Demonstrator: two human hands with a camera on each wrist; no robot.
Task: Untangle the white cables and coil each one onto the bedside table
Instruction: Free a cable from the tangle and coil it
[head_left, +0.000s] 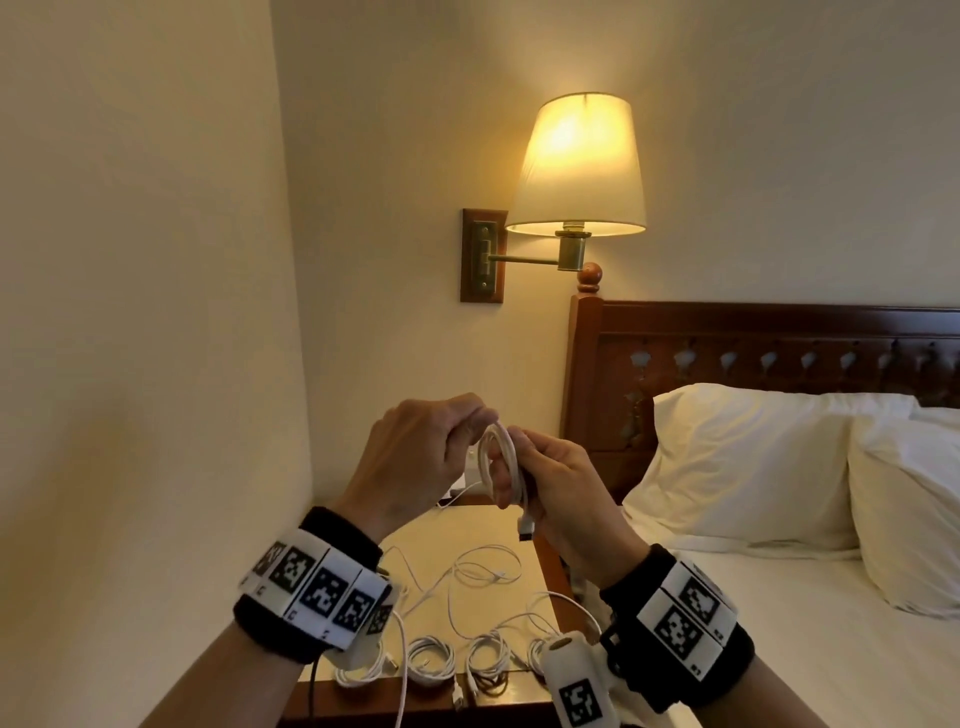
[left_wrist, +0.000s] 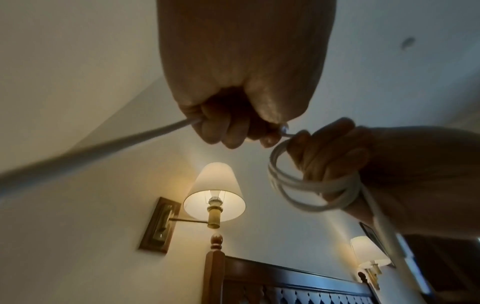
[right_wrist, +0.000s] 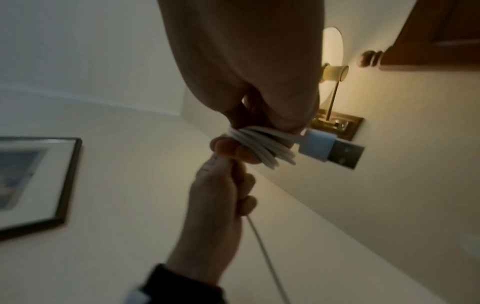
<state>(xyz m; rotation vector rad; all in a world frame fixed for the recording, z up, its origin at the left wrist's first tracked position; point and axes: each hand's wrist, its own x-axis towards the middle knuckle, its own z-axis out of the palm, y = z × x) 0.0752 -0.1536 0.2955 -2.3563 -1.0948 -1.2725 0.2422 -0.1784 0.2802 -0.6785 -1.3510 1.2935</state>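
Pinching one white cable (head_left: 501, 460), the right hand (head_left: 563, 499) holds its loops wound round the fingers while the left hand (head_left: 415, 457) grips its free length; four coiled cables (head_left: 428, 662) sit on the bedside table (head_left: 415, 699).

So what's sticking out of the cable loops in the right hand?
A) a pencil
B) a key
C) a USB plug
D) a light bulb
C. The right hand grips the loops of the white cable, and a USB plug with a white body and metal tip pokes out beside them.
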